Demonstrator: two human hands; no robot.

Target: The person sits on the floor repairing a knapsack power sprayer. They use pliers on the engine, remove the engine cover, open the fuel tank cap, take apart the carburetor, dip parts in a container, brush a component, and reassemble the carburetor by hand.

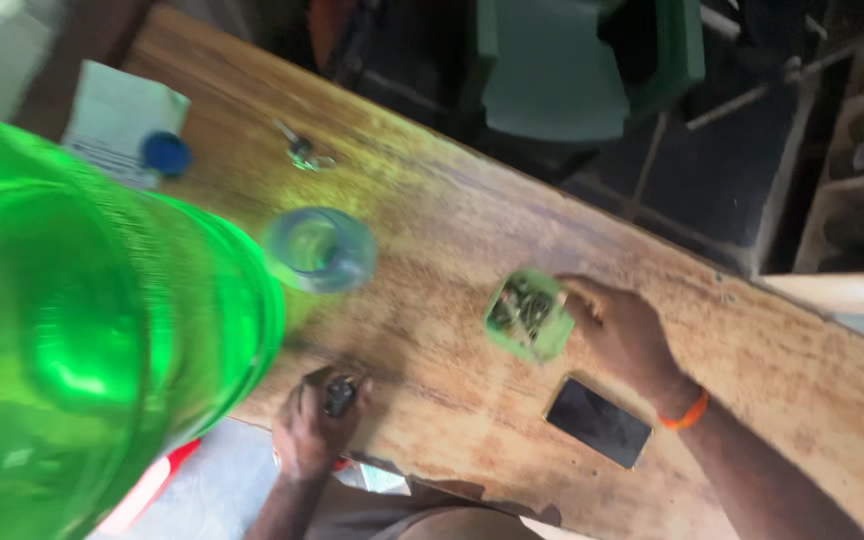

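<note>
The left hand (314, 425) rests at the near edge of the worn brown wooden desk (472, 230), its fingers curled around a small dark object (339, 396) that is too blurred to name. The right hand (620, 330), with an orange band (685, 412) at the wrist, reaches across the desk and grips one side of a small pale green plastic tub (527, 315) holding dark little pieces; the tub sits tilted on the desk between the two hands. Just beside the right wrist, a flat black phone (599, 422) lies face up on the wood. Farther away stands a clear round plastic container (320, 250), and beyond it lie a bunch of metal keys (302, 152). At the far left corner, a blue bottle cap (166, 154) rests on a white printed sheet (117, 120). A large translucent green plastic bottle (82, 340) fills the left foreground, close to the camera and blurred. A dark green plastic chair (582, 70) stands behind the desk.
</note>
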